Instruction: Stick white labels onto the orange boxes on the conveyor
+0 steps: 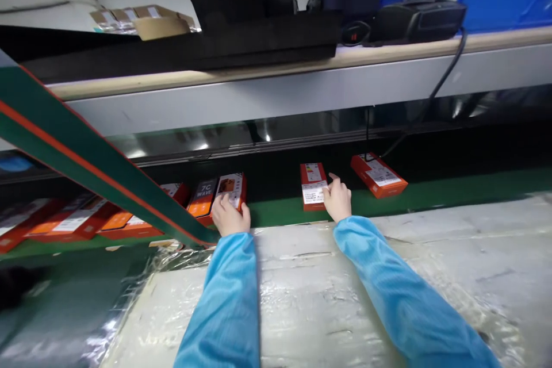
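Both my arms in blue sleeves reach forward over a plastic-wrapped worktop to a green conveyor belt (452,187). My left hand (230,215) is closed on the near end of an orange box (233,188) that lies on the belt. Beside it, touching on the left, lies a dark box marked "7C WAVE" (202,197). My right hand (337,198) rests with curled fingers against the right edge of another orange box (313,185), label side up. A further orange box (378,175) lies apart on the belt to the right.
Several more orange boxes (77,219) lie on the belt at the left, partly behind a slanted green and orange beam (86,164). A shelf (276,72) above the belt carries black devices, a cardboard box and a blue bin. A black cable (431,98) hangs down.
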{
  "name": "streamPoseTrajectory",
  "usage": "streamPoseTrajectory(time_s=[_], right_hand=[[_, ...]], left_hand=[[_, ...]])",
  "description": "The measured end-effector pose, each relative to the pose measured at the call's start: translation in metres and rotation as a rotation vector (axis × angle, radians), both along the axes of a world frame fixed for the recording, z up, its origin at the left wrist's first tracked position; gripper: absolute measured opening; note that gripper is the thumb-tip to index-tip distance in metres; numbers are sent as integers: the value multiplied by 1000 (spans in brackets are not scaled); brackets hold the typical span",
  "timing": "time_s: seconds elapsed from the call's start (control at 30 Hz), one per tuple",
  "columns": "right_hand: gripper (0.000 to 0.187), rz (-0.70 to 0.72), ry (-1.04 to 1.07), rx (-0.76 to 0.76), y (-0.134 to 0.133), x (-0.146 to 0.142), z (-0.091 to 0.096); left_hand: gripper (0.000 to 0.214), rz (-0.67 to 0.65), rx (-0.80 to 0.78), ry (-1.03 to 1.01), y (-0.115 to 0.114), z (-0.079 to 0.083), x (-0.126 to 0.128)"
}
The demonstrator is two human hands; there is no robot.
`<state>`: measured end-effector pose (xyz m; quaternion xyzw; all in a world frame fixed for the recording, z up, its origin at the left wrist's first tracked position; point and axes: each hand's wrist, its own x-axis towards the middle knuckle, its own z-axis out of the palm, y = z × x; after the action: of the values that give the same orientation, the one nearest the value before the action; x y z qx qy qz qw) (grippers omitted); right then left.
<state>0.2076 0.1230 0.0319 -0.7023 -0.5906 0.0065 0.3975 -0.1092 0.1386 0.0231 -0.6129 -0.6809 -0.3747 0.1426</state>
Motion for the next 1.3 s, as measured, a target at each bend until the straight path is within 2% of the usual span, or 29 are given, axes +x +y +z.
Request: streamPoseTrajectory(time_s=[0.07,0.2,0.27,0.37,0.47,0.6,0.7,0.77,0.9,0.97,1.03,1.1,1.2,1.3], right_hand=[[49,-67,-66,-6,0,4,-1],[48,-156,-66,133,-12,-1,9],[47,-125,-21,189,-18,-16,15],[38,52,82,207,-20,-55,19],[24,229,195,94,-5,-103,11],[25,276,352,-181,33,-149,-11],[32,293,425,-363,59,-163,-23],[31,311,454,-420,69,-167,-25],[20,312,537,-360,72,-164,-18],[14,323,605,-290,60,-153,-13],[22,343,674,-227,34,-134,-10],[34,358,722,-181,-6,-109,-13],[40,335,754,-130,-73,-68,-25],[41,288,728,-92,-115,-43,-39]], left_hand=[[54,59,-91,-1,2,-4,-5],[56,154,-178,8,1,-4,3],[57,203,-221,15,-1,-2,10],[53,198,-260,34,-5,2,17],[51,147,-259,45,-9,4,23],[50,26,-239,58,-11,3,30],[52,-46,-188,47,-10,0,33],[60,-65,-133,20,-9,-1,34],[84,-40,-117,-62,-8,-5,37],[95,-37,-188,-95,-7,-5,39],[100,-34,-277,-118,-7,-4,41],[100,-23,-361,-125,-9,-2,44],[91,6,-440,-108,-10,4,55],[84,76,-467,-99,-8,12,72]])
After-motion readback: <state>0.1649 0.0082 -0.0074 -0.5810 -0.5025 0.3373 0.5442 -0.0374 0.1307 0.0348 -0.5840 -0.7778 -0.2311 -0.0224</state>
